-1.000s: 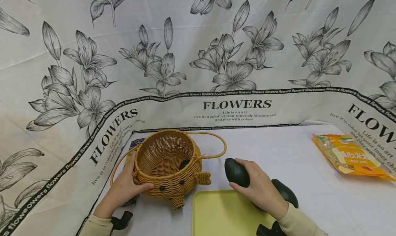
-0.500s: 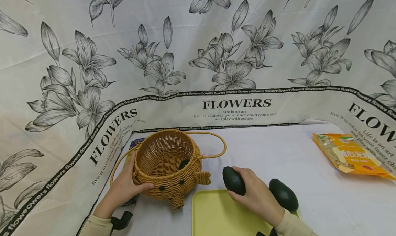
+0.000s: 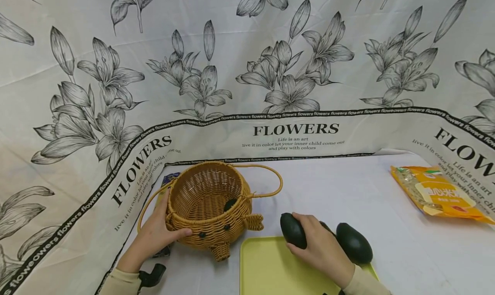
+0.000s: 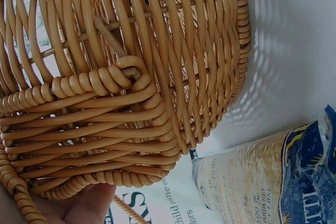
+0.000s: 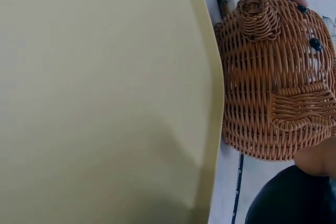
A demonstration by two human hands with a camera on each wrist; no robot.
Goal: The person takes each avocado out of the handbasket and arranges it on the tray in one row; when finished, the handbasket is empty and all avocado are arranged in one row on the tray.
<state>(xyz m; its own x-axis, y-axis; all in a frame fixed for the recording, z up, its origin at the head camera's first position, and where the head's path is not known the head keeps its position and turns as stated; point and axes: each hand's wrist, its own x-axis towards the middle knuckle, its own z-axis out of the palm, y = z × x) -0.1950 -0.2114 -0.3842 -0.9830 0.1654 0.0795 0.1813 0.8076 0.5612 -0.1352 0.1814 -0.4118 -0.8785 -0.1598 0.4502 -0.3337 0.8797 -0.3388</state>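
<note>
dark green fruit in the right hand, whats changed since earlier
The dark green fruit and the right hand holding it have moved down in the head view, the fruit now overlapping the far edge of the yellow tray. Nothing was taken hold of or let go. The left hand stays on the basket; the orange packet lies as before.

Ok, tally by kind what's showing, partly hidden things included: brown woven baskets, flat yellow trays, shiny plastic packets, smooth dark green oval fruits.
Basket: 1
Tray: 1
Packets: 2, orange packet and blue-ended packet
Fruits: 4, held fruit, uncovered fruit, and, mostly hidden but apparently alike, one fruit behind the right hand, one fruit inside the basket
Total: 8
</note>
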